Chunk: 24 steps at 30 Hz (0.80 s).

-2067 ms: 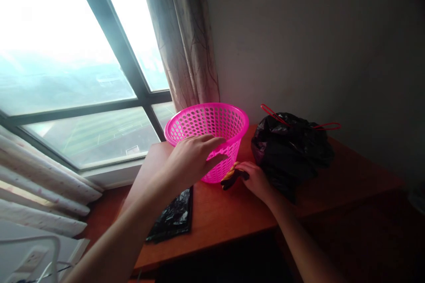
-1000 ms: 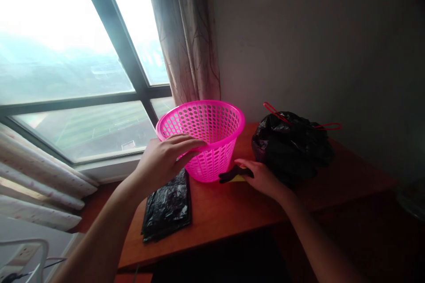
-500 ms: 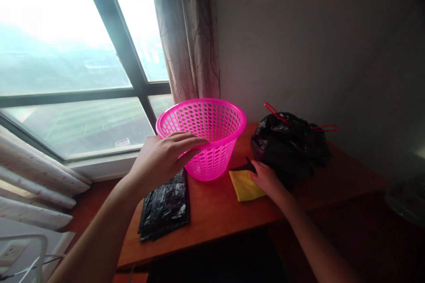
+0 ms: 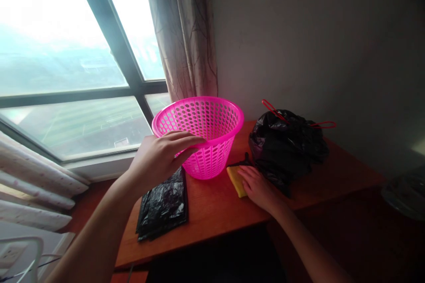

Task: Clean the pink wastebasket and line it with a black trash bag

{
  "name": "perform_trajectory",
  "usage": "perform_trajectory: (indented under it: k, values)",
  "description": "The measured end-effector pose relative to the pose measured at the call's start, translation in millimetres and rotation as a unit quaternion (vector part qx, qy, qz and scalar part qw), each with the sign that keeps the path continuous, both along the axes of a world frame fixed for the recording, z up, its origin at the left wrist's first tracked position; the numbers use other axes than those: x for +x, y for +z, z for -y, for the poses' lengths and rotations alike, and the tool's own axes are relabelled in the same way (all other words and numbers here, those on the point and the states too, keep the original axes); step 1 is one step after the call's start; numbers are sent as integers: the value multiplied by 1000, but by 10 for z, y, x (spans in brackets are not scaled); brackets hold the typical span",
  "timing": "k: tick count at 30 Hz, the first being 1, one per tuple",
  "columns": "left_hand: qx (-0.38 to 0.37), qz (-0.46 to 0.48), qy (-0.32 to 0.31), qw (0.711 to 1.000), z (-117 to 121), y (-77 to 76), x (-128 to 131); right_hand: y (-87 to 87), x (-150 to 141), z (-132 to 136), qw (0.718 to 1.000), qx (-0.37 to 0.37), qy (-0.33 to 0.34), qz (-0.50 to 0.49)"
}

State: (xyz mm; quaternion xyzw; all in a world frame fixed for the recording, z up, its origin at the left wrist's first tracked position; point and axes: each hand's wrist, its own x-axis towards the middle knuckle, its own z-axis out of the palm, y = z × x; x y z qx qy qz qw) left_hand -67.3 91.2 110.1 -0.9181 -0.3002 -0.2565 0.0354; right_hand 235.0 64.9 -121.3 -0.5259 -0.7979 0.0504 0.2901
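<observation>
A pink perforated plastic basket [image 4: 212, 141] stands on the reddish wooden desk [image 4: 219, 212] near the window. My left hand [image 4: 159, 157] grips its near rim, fingers curled over the edge. My right hand [image 4: 255, 185] lies flat, palm down, on a yellow cloth [image 4: 234, 177] spread on the desk just right of the basket; a dark piece shows at the cloth's far edge. A tied black rubbish bag [image 4: 288, 146] with red drawstrings sits right behind that hand.
A folded stack of black plastic bags [image 4: 162, 205] lies on the desk's left front. A patterned curtain [image 4: 186, 31] hangs behind the basket beside the large window [image 4: 66, 53]. The wall [image 4: 315, 44] runs behind the desk. A white socket strip sits at the lower left.
My right hand laid the yellow cloth out flat on the desk and now presses on it. My left hand stayed on the basket rim; the basket sits slightly further left.
</observation>
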Motion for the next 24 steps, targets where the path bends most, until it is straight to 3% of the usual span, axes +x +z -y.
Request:
perform_trajectory:
  k: [8,13,17,20,24]
  values:
    - [-13,5,-6,1000,9,-1,20,9,140,-54,999,4,-44,-10]
    - [-23,13,-23,999,4,18,90,132,25,12,995,49,-60,-62]
    - [-15,27,-32,999,-17,8,142,194,-274,196,986,87,3,-141]
    - [16,35,-28,999,-10,-4,151,162,-505,348,978,76,61,-183]
    - [57,93,-3,994,74,-39,120,86,-653,442,974,52,81,-204]
